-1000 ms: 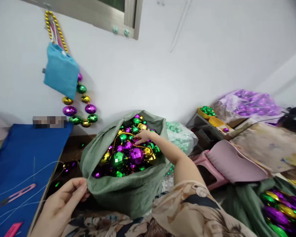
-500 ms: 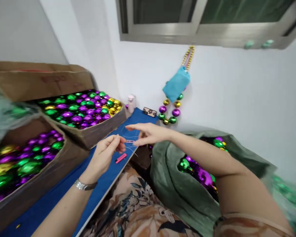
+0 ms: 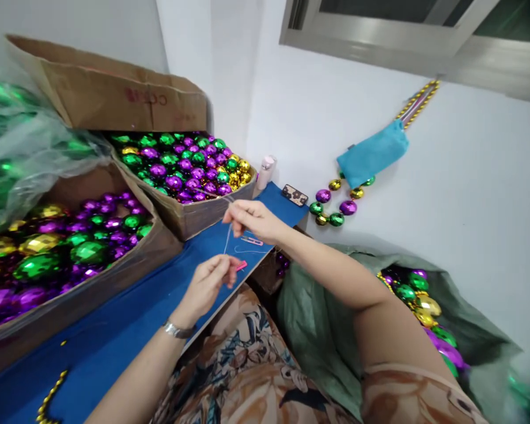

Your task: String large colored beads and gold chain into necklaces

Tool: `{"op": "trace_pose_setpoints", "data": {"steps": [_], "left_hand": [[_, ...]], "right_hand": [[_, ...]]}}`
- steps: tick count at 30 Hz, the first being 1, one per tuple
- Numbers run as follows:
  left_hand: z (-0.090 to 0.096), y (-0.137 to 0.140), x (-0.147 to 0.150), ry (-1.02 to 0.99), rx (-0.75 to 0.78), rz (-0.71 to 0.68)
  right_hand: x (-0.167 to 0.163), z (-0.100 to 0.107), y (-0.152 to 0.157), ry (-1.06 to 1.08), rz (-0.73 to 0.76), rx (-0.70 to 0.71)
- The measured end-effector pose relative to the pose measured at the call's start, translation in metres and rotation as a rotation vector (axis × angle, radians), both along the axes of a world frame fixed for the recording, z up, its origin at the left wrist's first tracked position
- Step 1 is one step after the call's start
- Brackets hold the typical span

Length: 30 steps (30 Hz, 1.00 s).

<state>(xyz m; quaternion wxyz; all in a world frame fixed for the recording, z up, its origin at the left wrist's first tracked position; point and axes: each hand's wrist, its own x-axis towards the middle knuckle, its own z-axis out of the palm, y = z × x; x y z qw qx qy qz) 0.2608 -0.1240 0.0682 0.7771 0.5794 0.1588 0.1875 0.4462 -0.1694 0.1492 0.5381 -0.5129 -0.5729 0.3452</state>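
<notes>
Above the blue-covered table (image 3: 132, 330), a thin pale thread (image 3: 227, 240) runs between the pinching fingertips of both hands. The left hand (image 3: 209, 284), lower and over the table's right-hand edge, has thumb and fingers closed on the lower part. The right hand (image 3: 252, 220), farther along the table, nips it higher up; a blurred strand shows beyond those fingertips. Pink-handled snips (image 3: 252, 241) lie on the table, a cardboard carton (image 3: 221, 215) of metallic beads along its left side, a green sack (image 3: 309, 321) to its right.
</notes>
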Motion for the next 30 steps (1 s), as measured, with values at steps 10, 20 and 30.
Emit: {"op": "trace_pose_setpoints", "data": {"steps": [10, 20, 30], "left_hand": [[-0.049, 0.083, -0.094, 0.483, 0.561, 0.229], [-0.088, 0.078, -0.13, 0.621, 0.458, 0.3], [-0.096, 0.027, -0.152, 0.423, -0.036, 0.529]], "right_hand": [[0.15, -0.088, -0.072, -0.661, -0.299, -0.939], [0.064, -0.155, 0.04, -0.936, 0.081, -0.773], [-0.122, -0.177, 0.092, -0.134, 0.755, -0.495]]}}
